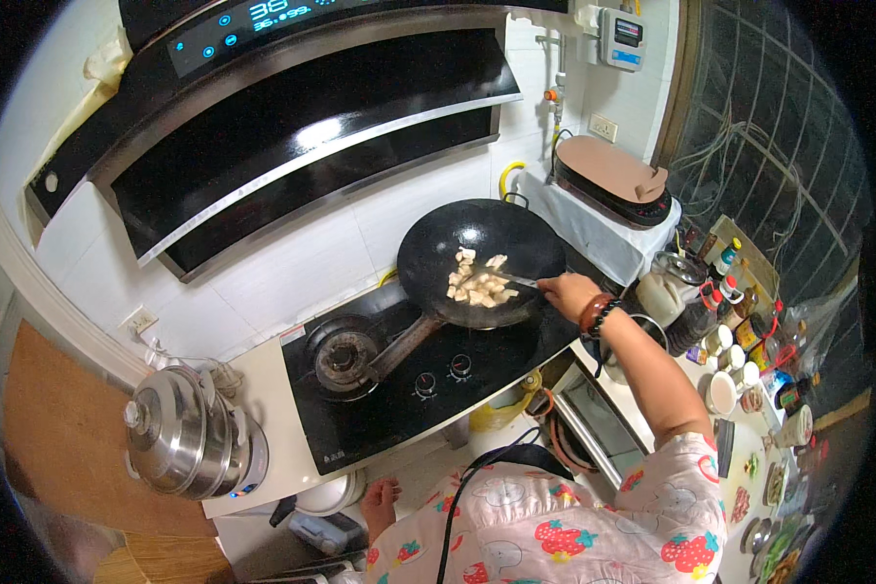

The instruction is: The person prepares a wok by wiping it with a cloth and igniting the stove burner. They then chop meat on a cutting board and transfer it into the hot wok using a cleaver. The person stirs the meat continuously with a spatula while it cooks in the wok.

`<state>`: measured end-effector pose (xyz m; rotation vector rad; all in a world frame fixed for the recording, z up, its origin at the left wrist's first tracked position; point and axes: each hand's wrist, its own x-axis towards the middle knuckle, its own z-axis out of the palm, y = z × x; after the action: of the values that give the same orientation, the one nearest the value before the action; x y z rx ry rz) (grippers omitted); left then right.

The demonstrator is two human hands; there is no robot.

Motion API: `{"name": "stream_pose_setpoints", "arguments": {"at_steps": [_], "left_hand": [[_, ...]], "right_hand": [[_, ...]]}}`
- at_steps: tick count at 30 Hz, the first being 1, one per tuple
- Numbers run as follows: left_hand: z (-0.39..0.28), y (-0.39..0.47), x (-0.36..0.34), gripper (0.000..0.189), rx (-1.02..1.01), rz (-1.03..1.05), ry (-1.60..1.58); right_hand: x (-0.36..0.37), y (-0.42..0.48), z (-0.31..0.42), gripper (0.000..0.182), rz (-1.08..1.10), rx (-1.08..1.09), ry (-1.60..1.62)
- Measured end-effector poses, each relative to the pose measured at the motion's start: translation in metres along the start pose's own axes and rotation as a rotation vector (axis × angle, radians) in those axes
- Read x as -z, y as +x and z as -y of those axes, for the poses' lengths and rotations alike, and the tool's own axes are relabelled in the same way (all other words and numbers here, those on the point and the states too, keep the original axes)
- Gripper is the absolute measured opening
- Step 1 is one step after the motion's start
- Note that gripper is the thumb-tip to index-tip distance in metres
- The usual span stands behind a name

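A black wok (445, 233) stands over the right side of the gas hob (379, 431), its long handle (407, 347) slanting toward the left burner. Pale, diced pieces of what looks like meat (485, 290) lie in its bottom. My right hand (571, 295), with bracelets at the wrist, grips a metal spatula (517, 279) over the wok's right rim. The spatula's blade is among the pieces and partly hidden. My left hand (382, 499) hangs low below the counter's front edge, beside my body. Its fingers look loosely curled and I see nothing held in it.
A stainless steel steamer pot (182, 431) stands at the counter's left end. The range hood (321, 139) overhangs the hob. Right of the wok are an electric griddle (613, 179) on a covered stand, several bottles (701, 314) and white cups (721, 393). An open drawer (602, 416) juts below.
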<state>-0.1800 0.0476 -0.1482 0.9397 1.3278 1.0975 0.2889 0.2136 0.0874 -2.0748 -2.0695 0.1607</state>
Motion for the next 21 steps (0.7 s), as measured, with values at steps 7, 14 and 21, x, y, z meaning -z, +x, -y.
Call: {"name": "stream_pose_setpoints", "arguments": {"at_steps": [7, 14, 21], "left_hand": [[-0.005, 0.002, -0.005, 0.02, -0.015, 0.024, 0.01], [-0.014, -0.007, -0.002, 0.021, -0.077, 0.037, 0.085], [-0.002, -0.004, 0.003, 0.021, -0.002, 0.002, 0.119]], "right_hand": [[-0.008, 0.015, 0.009, 0.028, -0.027, -0.017, -0.015], [0.002, 0.0, 0.01, 0.03, 0.021, 0.012, 0.002], [0.029, -0.018, 0.0, 0.027, -0.064, -0.043, -0.011]]}}
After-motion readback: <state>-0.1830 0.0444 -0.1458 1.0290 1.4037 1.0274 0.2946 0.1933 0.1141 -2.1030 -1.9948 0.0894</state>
